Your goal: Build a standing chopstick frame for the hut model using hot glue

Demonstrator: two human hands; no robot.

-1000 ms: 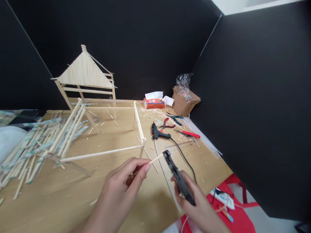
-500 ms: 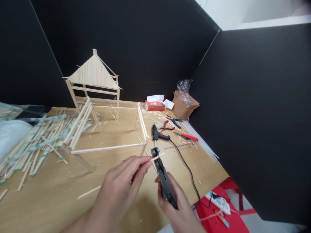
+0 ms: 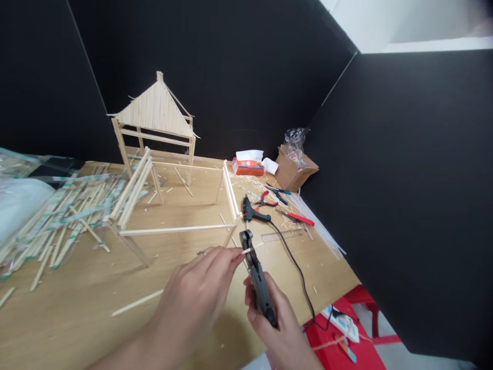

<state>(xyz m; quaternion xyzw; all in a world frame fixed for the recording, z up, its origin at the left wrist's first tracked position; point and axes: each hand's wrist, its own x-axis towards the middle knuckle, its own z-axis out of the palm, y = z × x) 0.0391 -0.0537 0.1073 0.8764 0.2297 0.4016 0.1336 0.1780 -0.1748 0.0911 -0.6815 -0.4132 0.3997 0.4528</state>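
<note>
1. Hands are both raised over the desk, each gripping something. The left hand pinches a short wooden stick between its fingertips. The right hand is clenched around the handle of a black hand tool, and the picture does not settle what kind of tool it is.
2. Held just above the desk, the stick points across to the head of the tool. Its end sits right at that head, though I cannot tell whether they touch.
3. Beyond the hands stands an open wooden stick frame, its near corner close to the tool. Behind that stands a stick house model with a pitched roof.
4. To the right, a glue gun lies on the desk, its black cord trailing toward the near edge. Nearby are red pliers, blue pliers, a red-handled cutter and a clear ruler.
5. Farther back sit a tissue box and a cardboard box with a plastic bag in it.
6. At the left of the desk lies a heap of bundled sticks; loose bits are scattered about.
</note>
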